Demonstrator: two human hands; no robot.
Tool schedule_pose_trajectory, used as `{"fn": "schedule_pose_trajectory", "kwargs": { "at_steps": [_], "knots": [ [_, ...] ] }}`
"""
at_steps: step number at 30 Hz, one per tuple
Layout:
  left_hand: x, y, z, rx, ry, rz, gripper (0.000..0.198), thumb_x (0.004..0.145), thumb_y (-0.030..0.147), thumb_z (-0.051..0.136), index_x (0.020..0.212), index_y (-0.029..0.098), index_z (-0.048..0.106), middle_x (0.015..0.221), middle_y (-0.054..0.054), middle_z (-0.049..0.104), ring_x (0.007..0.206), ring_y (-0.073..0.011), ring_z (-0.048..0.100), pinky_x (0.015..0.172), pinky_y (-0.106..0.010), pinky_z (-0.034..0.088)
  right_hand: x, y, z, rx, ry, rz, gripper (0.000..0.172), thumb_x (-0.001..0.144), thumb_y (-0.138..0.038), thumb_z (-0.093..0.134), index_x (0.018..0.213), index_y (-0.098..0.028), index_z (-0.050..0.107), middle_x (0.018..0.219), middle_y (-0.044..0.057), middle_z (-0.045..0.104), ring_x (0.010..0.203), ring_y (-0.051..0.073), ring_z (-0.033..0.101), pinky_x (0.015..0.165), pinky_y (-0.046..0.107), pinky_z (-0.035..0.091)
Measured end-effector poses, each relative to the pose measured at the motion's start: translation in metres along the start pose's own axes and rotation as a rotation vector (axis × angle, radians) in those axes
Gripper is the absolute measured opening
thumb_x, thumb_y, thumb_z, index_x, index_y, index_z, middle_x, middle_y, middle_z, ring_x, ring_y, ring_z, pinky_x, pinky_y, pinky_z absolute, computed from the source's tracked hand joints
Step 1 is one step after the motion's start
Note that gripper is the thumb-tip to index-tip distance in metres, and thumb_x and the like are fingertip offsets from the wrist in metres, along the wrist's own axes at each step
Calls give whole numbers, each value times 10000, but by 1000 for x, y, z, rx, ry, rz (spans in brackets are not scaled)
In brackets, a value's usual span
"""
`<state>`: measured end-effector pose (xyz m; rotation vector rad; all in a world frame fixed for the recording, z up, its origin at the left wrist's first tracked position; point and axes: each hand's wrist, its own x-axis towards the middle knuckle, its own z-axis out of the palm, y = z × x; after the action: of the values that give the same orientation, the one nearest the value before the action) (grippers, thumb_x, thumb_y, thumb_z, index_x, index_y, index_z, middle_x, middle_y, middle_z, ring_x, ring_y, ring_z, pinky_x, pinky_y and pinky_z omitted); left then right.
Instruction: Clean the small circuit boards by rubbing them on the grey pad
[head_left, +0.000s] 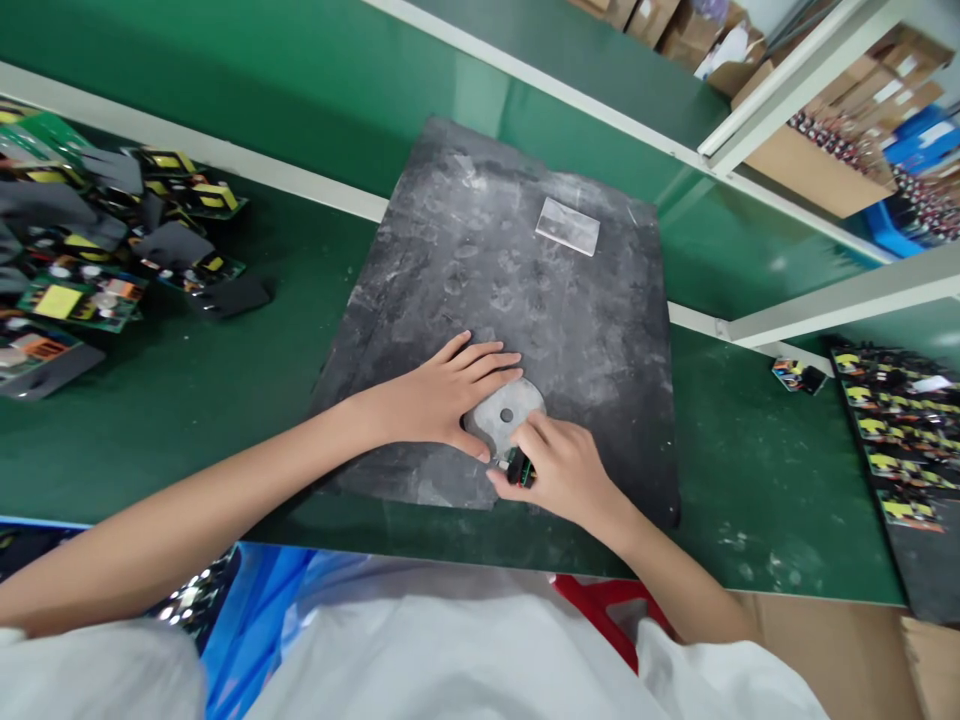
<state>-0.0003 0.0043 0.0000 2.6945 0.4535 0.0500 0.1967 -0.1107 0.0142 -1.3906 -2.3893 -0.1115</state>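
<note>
I am at a long green table (187,420); brown cardboard boxes (810,165) sit high behind it; on it lies a big scratched dark grey mat (525,280); heaps of green circuit boards (82,260) have yellow labels too small to read; my left hand (439,400) lies flat and open on a round grey metal disc (504,412) with a hole, near the mat's front; my right hand (562,470) pinches a small black and green part (520,468) at its edge.

One dark mat (525,300), one grey disc (506,415), one clear plastic piece (568,226), one small board (519,468), two hands, left (439,400) and right (566,472).
</note>
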Motion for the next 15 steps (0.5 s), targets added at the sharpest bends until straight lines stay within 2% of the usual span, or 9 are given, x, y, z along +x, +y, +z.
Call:
{"fn": "schedule_pose_trajectory", "kwargs": {
  "at_steps": [5,10,15],
  "knots": [
    [0,-1,0,-13,8,9,988,782,801,455,1517,172,258,1578,-112,244,1459,-344,159,1178,-511,-16,-2,3,1,-62,71,140,258,878,-419,515,752,-196,488,653,-7,502,531,108,464,495,240,307],
    [-1,0,-1,-6,-13,5,965,813,789,416,1528,171,220,1586,-104,224,1468,-321,142,1180,-488,-42,-2,-4,2,12,-10,13,280,870,-434,520,726,-200,471,644,-19,479,533,99,458,495,226,313],
    [0,0,0,8,-11,0,995,784,812,430,1523,173,238,1587,-99,221,1469,-319,133,1178,-484,-60,-1,3,2,-72,71,163,273,890,-430,500,750,-196,479,651,-9,504,537,108,482,504,233,325]
  ]
}}
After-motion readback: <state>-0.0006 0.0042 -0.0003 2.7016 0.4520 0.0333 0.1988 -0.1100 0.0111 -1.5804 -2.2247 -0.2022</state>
